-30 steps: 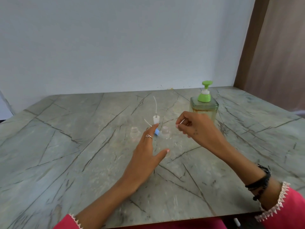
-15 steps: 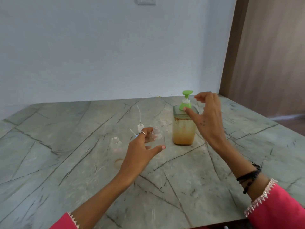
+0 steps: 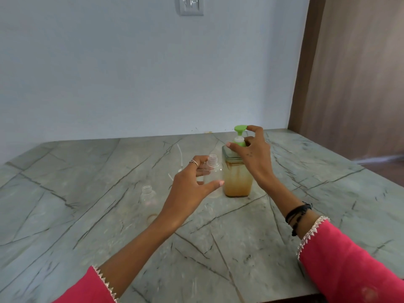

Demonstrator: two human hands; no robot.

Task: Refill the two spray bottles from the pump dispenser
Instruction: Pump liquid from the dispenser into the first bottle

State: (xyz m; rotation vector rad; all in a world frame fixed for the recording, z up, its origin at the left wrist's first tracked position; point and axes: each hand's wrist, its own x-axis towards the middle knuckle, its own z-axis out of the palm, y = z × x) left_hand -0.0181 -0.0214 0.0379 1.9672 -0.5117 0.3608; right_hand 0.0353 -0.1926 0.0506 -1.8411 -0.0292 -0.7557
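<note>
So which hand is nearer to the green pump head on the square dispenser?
Right. The right hand is at the green pump head, a fingertip touching its edge. The left hand is lower and to the left, around the clear uncapped bottle.

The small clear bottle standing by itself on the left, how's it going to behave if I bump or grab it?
The lone clear bottle looks empty and thin-walled, so it is probably very light and may skid or tip at a nudge. Its neck is open, with no cap, so a fall would likely spill nothing. Its round body could roll on the smooth stone table.
</note>
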